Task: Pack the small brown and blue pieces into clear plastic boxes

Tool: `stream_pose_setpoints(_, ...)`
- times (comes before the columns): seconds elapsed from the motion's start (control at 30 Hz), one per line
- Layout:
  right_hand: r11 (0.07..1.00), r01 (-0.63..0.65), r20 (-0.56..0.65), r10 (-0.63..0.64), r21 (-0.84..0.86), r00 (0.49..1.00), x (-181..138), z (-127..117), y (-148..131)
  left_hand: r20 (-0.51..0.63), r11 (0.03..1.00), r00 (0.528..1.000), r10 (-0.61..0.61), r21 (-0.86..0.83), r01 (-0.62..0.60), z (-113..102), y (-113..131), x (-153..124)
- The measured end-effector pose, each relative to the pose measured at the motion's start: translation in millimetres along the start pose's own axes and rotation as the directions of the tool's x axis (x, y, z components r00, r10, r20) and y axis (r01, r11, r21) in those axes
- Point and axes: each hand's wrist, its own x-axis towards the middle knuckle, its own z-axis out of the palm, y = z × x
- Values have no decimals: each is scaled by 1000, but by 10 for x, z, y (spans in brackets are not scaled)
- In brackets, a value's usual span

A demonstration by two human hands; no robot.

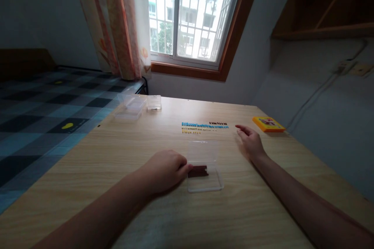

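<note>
My left hand (165, 171) rests on the wooden table (122, 163), fingers curled, its fingertips against the left edge of a clear plastic tray (204, 183). Several dark brown sticks (198, 171) lie in that tray beside my fingertips. My right hand (249, 142) lies further out on the table with fingers stretched toward a row of small pieces: blue ones (194, 125), dark ones (218, 123) and yellow ones (191, 132). It holds nothing.
Two clear plastic boxes (131, 106) (154, 102) stand at the table's far left. A flat orange box (268, 124) lies at the far right. A bed with a checked cover (43, 113) adjoins the table's left side. A window and a curtain are behind.
</note>
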Motion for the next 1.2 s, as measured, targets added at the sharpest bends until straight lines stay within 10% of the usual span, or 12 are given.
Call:
stream_pose_setpoints(0.6,866,-10,305,186,-499,934,740,241,266,-30,999,999,38,9,-38,7,-13,-10)
stream_pose_setpoints(1.2,936,-69,172,135,-345,976,658,210,187,-20,999,999,32,25,-32,-15,15,-7)
